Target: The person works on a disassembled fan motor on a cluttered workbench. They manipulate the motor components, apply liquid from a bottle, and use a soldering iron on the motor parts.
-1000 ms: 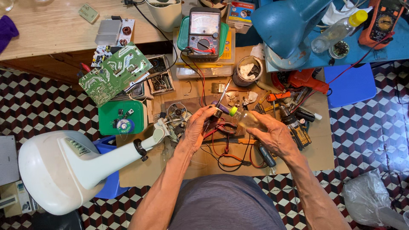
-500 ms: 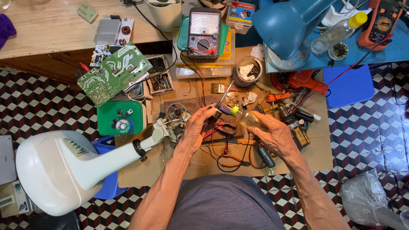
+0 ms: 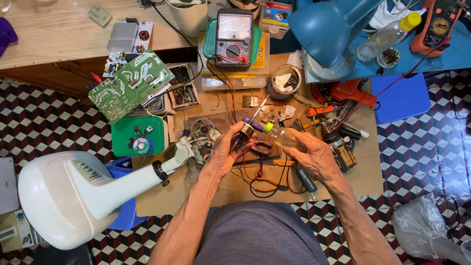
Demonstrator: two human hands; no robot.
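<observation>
The left hand (image 3: 226,153) is clamped around a small dark cylindrical part (image 3: 247,130) with a purple cap, and a thin metal-tipped tool (image 3: 258,109) rises from that grip toward one o'clock. The right hand (image 3: 316,157) is wrapped around a small clear bottle (image 3: 283,137) with a yellow-green cap, its nozzle pointing toward nine o'clock and almost touching the part. Both things sit at the middle of the cardboard-covered surface (image 3: 363,172), above red and black wires (image 3: 260,179).

What could go wrong: the bottle lies nearly flat, so a firm squeeze could send too much liquid over the part and onto the wires below. The part is pinched only at the fingertips, so a nudge from the nozzle could turn or drop it into the clutter. The thin tool's tip, if hot, is close to the fingers.

Both forearms come in from six o'clock, elbows wide, wrists bent inward so the hands meet close together. A multimeter (image 3: 234,37) stands at twelve o'clock, a green circuit board (image 3: 130,86) at ten o'clock.
</observation>
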